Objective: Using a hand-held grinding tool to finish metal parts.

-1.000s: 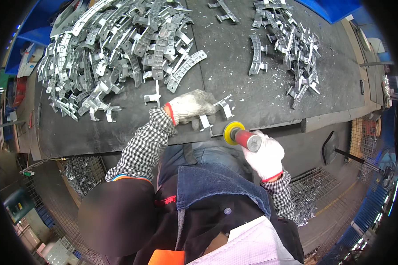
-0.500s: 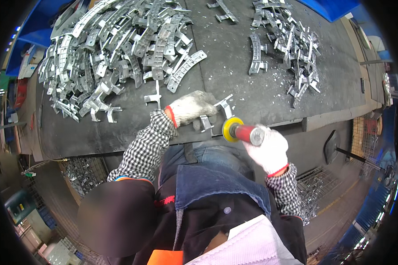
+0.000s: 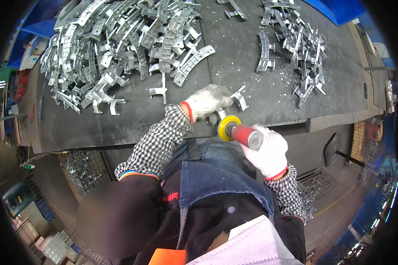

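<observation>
My left hand [image 3: 209,103], in a whitish knit glove with a red cuff, is closed around a silver metal bracket [image 3: 240,98] near the table's front edge. The bracket's forked end sticks out to the right of the fingers, and its middle is hidden under the glove. My right hand [image 3: 269,152], gloved likewise, grips the red body of a handheld disc sander [image 3: 244,135]. The sander's yellow disc [image 3: 226,127] meets or nearly meets a near leg of the bracket; I cannot tell whether they touch. A single bracket [image 3: 160,91] lies left of my left hand.
A big heap of silver brackets [image 3: 95,53] covers the dark table's left side. A smaller heap [image 3: 301,55] stands at the right, with a lone bracket [image 3: 264,52] beside it. Metal chips dot the table [image 3: 234,57]. A blue bin [image 3: 336,9] sits at the far right.
My left hand and the bracket have shifted right, with the bracket's angle changed. The sander's disc has moved from the bracket's right part to its near leg. The whole view has shifted slightly.
</observation>
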`<state>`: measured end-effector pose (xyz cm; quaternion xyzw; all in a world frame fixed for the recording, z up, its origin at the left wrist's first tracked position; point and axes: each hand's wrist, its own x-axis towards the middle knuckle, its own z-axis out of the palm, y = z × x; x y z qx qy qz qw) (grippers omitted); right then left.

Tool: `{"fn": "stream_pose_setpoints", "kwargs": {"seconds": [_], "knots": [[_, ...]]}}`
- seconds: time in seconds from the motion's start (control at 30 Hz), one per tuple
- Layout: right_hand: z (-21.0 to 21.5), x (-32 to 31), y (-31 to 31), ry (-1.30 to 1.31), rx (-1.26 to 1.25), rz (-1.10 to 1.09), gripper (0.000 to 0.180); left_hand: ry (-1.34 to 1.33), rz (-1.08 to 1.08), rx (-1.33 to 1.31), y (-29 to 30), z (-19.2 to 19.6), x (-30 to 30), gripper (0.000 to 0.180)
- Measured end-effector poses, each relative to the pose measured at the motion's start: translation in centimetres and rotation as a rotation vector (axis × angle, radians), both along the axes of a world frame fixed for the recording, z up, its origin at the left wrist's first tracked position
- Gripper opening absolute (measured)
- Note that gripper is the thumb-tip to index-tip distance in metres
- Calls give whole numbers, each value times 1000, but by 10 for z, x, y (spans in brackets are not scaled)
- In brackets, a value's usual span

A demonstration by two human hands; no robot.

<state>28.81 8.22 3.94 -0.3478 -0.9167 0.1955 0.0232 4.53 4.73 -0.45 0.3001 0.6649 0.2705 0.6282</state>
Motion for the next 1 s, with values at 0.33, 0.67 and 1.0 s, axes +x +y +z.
{"fn": "stream_pose_setpoints", "kwargs": {"seconds": [0.33,0.67,1.0], "knots": [[-9,0,3,68,50,31,34,-72,29,69,-3,-9,0,33],[2,-1,6,144,-74,-9,27,-191,99,20,-5,-15,-6,43],[-4,32,22,96,-77,-89,30,1156,8,550,65,50,-29,31]]}}
